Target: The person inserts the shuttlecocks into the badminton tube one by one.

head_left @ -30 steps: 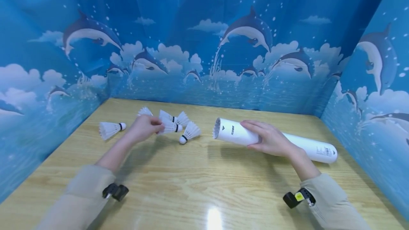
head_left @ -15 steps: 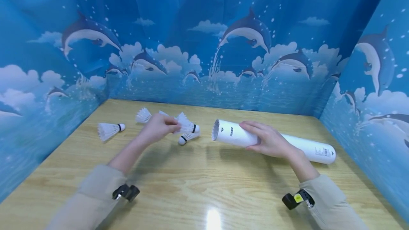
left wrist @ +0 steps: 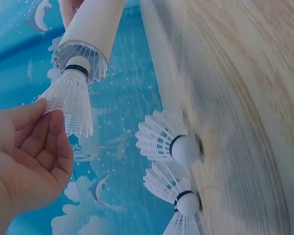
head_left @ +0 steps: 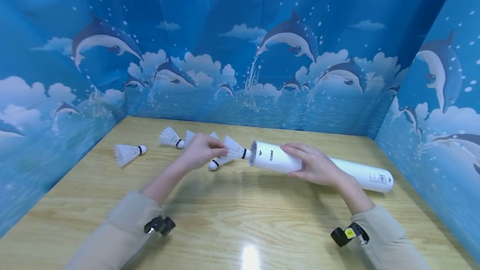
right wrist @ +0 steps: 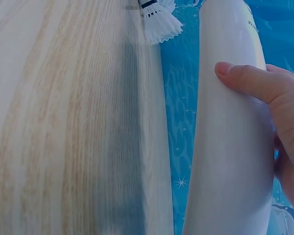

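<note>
My left hand [head_left: 200, 151] pinches a white shuttlecock [head_left: 235, 149] by the rim of its skirt, thumb against fingers. The shuttlecock's cork points right, at the mouth of a white tube [head_left: 275, 156]; in the left wrist view the cork [left wrist: 79, 63] overlaps the opening, where feathery skirt edges show inside. My right hand [head_left: 315, 163] grips the tube around its middle from above, thumb on the near side in the right wrist view. The tube lies slantwise, its mouth end raised off the table. Behind and below the left hand, another shuttlecock [head_left: 218, 162] lies on the table.
A shuttlecock [head_left: 129, 153] lies alone at the left, and another [head_left: 171, 137] lies farther back. More shuttlecocks are partly hidden behind the left hand. The wooden table [head_left: 210, 216] is backed by a blue dolphin-print curtain [head_left: 225, 32] that also hangs along both sides.
My left hand has moved right from the group of shuttlecocks, carrying one, and its cork has reached the tube's mouth. My right hand and the tube have stayed nearly still.
</note>
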Motion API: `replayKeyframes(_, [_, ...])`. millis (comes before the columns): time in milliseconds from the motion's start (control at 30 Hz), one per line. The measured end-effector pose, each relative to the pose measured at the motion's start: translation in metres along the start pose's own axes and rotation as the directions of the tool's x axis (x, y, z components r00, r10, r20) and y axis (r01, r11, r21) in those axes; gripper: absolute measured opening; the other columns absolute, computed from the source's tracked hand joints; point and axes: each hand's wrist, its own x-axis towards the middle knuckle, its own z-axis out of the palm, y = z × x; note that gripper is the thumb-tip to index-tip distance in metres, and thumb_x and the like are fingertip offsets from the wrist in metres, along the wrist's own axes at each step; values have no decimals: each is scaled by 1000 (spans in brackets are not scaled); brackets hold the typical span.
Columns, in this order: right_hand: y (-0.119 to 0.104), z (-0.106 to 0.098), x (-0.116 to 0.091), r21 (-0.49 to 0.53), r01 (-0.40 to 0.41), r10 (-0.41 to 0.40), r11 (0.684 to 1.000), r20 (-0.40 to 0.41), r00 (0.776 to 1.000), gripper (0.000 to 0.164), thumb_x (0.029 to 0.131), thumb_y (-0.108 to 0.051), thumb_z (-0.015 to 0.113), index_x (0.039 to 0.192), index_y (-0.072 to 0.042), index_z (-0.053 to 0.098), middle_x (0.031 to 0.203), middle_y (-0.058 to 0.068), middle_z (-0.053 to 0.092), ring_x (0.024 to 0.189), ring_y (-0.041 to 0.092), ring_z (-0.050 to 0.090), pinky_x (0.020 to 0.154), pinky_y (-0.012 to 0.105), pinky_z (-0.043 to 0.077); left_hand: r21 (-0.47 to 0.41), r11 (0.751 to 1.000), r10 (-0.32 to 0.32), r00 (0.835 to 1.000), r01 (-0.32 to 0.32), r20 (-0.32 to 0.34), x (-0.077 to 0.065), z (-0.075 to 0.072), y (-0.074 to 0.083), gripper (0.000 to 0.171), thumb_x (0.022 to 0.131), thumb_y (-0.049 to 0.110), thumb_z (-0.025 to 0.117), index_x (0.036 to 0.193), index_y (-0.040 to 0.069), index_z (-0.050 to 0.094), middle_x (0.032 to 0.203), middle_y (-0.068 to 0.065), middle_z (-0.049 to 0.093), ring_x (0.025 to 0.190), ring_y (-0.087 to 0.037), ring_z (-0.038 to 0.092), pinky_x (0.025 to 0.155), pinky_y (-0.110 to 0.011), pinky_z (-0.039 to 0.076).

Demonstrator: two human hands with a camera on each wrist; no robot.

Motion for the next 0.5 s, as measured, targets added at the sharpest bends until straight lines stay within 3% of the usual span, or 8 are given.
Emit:
replayKeyframes(267, [-1, -2, 1, -4, -12, 12, 1000, 7, 1000, 77, 68, -24, 83, 135, -12, 47, 132, 11, 50, 114, 34, 51, 84, 49, 47, 18, 999, 48, 998, -48, 28, 6, 14, 7, 21, 89, 14, 63, 104, 3, 70, 99, -8, 69, 78, -13, 59, 66, -27, 47])
replayKeyframes(500, [0, -1, 1, -1, 6, -6, 1000, -4, 1000, 77, 68, -24, 83, 135, -11, 48, 131, 12, 51, 113, 34, 52, 84, 49, 47, -46, 999, -2, 999, 4, 48, 12, 26, 14, 22, 89, 12, 62, 108, 2, 68, 91, -8, 70, 53, -11, 47, 47, -23, 36])
